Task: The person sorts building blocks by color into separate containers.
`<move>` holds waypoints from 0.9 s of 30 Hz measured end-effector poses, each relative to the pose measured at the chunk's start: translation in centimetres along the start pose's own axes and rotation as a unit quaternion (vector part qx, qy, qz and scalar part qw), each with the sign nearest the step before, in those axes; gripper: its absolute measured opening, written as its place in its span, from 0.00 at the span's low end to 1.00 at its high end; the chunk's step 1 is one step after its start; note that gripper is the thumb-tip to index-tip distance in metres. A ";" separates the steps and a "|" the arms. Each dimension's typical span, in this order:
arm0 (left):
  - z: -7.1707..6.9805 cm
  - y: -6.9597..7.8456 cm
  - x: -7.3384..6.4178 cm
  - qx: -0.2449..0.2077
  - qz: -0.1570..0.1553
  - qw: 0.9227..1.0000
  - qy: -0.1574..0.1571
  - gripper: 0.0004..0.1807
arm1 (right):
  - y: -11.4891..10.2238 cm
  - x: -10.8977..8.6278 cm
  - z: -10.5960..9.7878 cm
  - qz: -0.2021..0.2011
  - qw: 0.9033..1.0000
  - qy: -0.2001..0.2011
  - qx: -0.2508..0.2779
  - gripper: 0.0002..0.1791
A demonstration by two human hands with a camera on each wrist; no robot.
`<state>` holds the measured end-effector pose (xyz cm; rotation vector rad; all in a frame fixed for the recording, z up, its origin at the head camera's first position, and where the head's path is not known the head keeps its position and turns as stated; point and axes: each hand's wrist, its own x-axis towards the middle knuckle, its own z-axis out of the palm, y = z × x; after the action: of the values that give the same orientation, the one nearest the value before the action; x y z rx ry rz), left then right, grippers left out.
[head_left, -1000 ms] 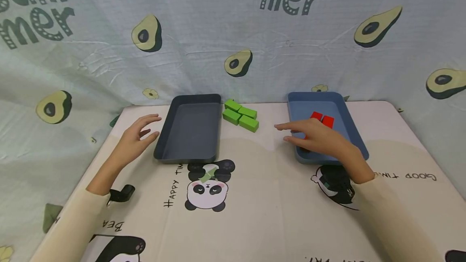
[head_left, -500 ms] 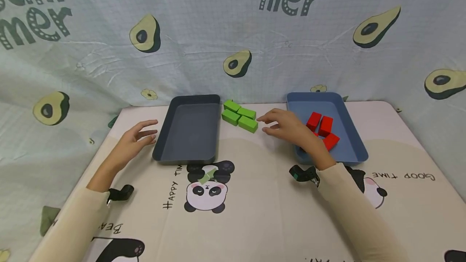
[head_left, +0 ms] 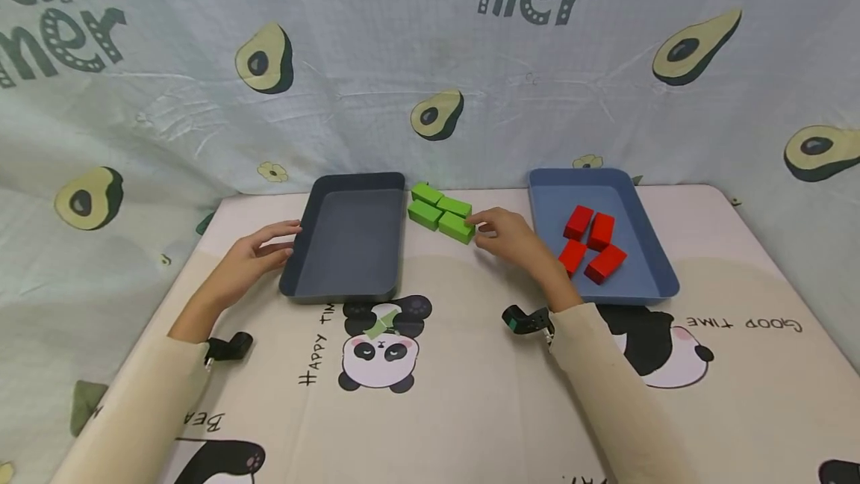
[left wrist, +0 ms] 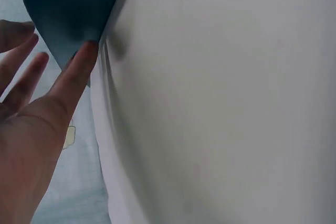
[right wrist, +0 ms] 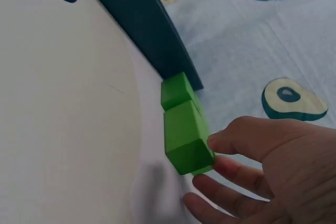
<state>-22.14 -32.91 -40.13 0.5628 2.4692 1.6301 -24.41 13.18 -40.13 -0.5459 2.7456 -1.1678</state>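
Note:
Several green blocks (head_left: 456, 227) lie close together on the table, just right of the dark grey tray (head_left: 349, 245). My right hand (head_left: 508, 237) is at the nearest right block, its fingertips by that block's right end. In the right wrist view, the thumb and fingers of the right hand (right wrist: 273, 171) are spread loosely at the corner of the green block (right wrist: 185, 135), not closed round it. My left hand (head_left: 245, 264) is beside the grey tray's left wall, fingers bent loosely. The left wrist view has a fingertip of the left hand (left wrist: 39, 114) against the tray wall (left wrist: 73, 19).
A blue tray (head_left: 641, 245) with several red blocks (head_left: 605, 264) in it stands on the right. The table (head_left: 470, 394) wears a panda-print cloth, and an avocado-print curtain (head_left: 363, 43) hangs behind. Black wrist cameras (head_left: 527, 320) stick out beneath both wrists.
My right hand has moved left from over the blue tray to the green blocks, uncovering the red blocks. My left hand has moved slightly right to the grey tray's edge.

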 end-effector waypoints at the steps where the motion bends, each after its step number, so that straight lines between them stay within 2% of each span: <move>1: 0.0 -0.1 0.2 -0.001 -0.004 1.000 -0.002 0.26 | 0.0 0.1 0.1 0.000 1.000 -0.001 0.003 0.22; 7: 0.0 -0.6 0.7 -0.027 -0.047 0.998 -0.006 0.28 | -0.1 0.4 0.6 -0.011 1.000 -0.007 0.018 0.23; 12: -0.7 -0.9 0.8 -0.053 -0.072 0.996 -0.021 0.31 | -0.2 0.8 1.2 0.005 0.998 -0.018 0.062 0.29; 16: -1.0 -1.0 1.0 -0.068 -0.098 0.993 -0.018 0.33 | 0.2 1.3 1.4 0.009 0.996 -0.029 0.084 0.34; 19: -1.1 -1.4 1.2 -0.075 -0.107 0.991 -0.015 0.34 | 0.5 1.7 1.3 0.011 0.996 -0.042 0.083 0.37; 27: -1.5 -2.0 1.5 -0.141 -0.110 0.983 -0.032 0.33 | 1.1 2.6 0.8 -0.004 0.996 -0.071 0.055 0.41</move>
<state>-24.44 -34.35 -41.19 0.2879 2.1152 1.7938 -26.97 12.37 -41.43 -0.6028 2.5451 -1.2237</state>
